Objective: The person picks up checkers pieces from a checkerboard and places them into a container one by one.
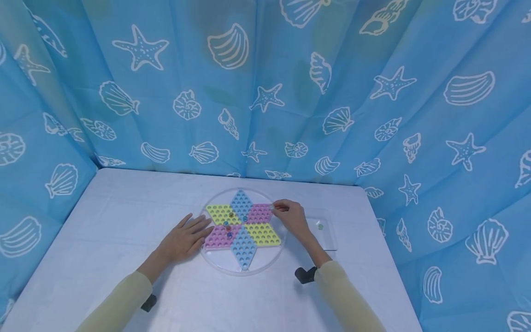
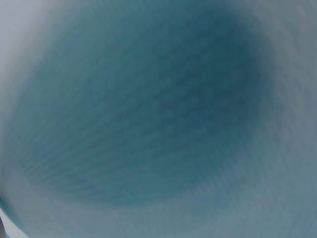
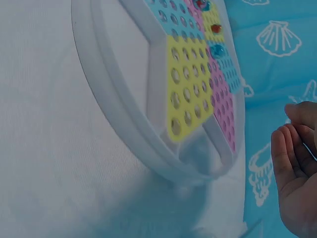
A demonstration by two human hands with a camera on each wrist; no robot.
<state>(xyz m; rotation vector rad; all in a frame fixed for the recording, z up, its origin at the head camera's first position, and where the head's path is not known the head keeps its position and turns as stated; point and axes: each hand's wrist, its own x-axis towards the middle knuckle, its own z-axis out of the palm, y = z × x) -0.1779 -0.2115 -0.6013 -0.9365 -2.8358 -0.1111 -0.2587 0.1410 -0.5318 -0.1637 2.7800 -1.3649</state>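
Observation:
In the head view, a round Chinese checkers board (image 1: pixel 213 257) with a star of yellow, pink and blue perforated sections lies on the table. Several glass marbles (image 1: pixel 230 235) sit in its holes near the middle and left. My left hand (image 1: pixel 184 240) lies with fingers extended at the board's left rim. Over the right rim, beside the pink section, my right hand (image 1: pixel 292 219) has thumb and fingertips drawn together. The right wrist view shows this right hand (image 3: pixel 299 168) with curled fingers; I cannot tell whether something small is between the tips.
A clear tray (image 1: pixel 329 242) with a greenish marble (image 1: pixel 321 226) in it stands right of the board, partly behind the right forearm. A blue shell-print curtain (image 1: pixel 257 129) hangs behind the white table (image 1: pixel 137 198). The left wrist view is a blurred blue-grey surface.

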